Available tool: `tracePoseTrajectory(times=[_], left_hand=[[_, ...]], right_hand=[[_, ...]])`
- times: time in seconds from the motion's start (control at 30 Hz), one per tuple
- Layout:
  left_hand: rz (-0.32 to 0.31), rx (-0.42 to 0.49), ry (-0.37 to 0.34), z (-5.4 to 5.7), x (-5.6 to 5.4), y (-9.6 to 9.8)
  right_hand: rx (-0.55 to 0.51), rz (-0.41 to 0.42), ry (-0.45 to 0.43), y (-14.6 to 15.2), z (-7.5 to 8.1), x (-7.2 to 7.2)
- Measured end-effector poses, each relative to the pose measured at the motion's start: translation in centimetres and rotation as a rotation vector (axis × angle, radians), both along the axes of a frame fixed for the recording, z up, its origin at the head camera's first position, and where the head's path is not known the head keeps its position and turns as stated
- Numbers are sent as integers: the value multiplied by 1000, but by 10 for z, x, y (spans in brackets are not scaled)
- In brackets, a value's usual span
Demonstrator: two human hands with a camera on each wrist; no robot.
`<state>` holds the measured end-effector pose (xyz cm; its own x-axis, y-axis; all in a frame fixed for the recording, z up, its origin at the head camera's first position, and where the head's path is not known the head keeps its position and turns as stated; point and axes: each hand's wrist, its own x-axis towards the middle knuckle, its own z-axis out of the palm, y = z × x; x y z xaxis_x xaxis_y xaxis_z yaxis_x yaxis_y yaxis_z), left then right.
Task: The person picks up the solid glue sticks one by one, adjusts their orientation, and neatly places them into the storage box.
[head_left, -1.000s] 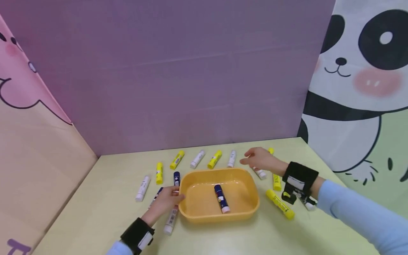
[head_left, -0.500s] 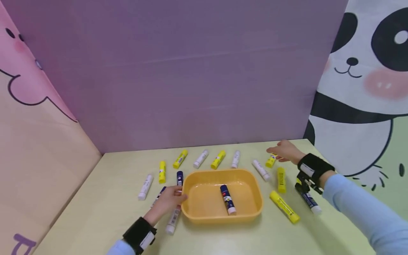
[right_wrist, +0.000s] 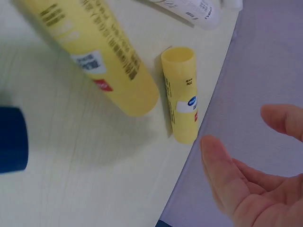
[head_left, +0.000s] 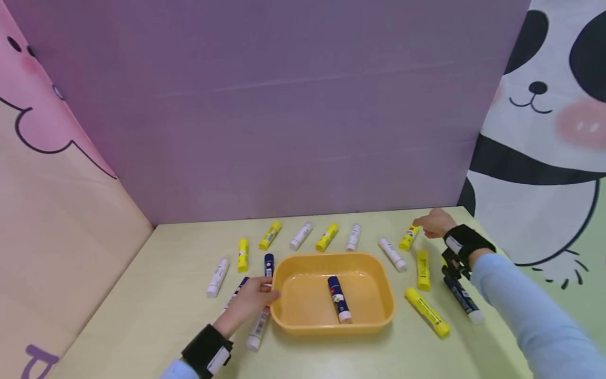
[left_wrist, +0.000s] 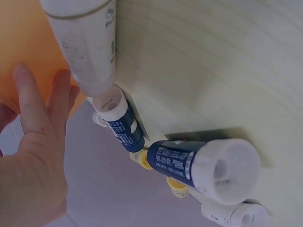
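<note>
In the head view, my left hand (head_left: 251, 302) holds the left rim of an orange plastic tray (head_left: 303, 329), its thumb over the edge. The left wrist view shows fingers (left_wrist: 33, 101) against the tray's outer wall. A dark blue glue stick (head_left: 339, 299) lies inside the tray. At the far right, my right hand (head_left: 435, 223) hovers beside a yellow glue stick (head_left: 407, 238) lying on the table. In the right wrist view, thumb and fingers are spread apart, just short of that same yellow glue stick (right_wrist: 181, 97), with nothing between them.
Right of the tray lie more yellow glue sticks (head_left: 423, 271), a white one (head_left: 392, 254) and a blue one (head_left: 464, 300). Several white and yellow ones line the back; blue and white ones (head_left: 258, 329) lie near my left hand. A purple partition (head_left: 303, 116) stands behind the table (head_left: 156, 310).
My right hand has moved right and away from me, past the white glue stick to the far yellow one. The left hand keeps its hold on the tray. The view has shifted slightly.
</note>
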<state>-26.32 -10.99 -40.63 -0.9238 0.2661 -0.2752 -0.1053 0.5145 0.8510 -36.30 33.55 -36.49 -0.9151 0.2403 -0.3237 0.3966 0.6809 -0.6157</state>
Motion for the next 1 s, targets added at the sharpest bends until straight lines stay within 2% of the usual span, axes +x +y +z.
tracePoseTrajectory(times=[0.17,0.37,0.5,0.77,0.9,1.0], left_hand=[[-1,0,1,1,0,-3],[-10,12,-5,-2,0,-3],[-17,26,-4,-3,-2,-3],[-27,41,0,-6,-3,-2],[-18,45,-5,-4,-2,-4],[-13,52,-24,-5,-2,-4]], right_hand=[[48,7,-3,6,-10,-12],[133,54,-70,6,-19,-17],[147,75,-97,7,-31,-25],[237,71,-64,4,-53,-35],[219,75,-38,-1,-58,-38],[200,72,-30,-2,-59,-35]])
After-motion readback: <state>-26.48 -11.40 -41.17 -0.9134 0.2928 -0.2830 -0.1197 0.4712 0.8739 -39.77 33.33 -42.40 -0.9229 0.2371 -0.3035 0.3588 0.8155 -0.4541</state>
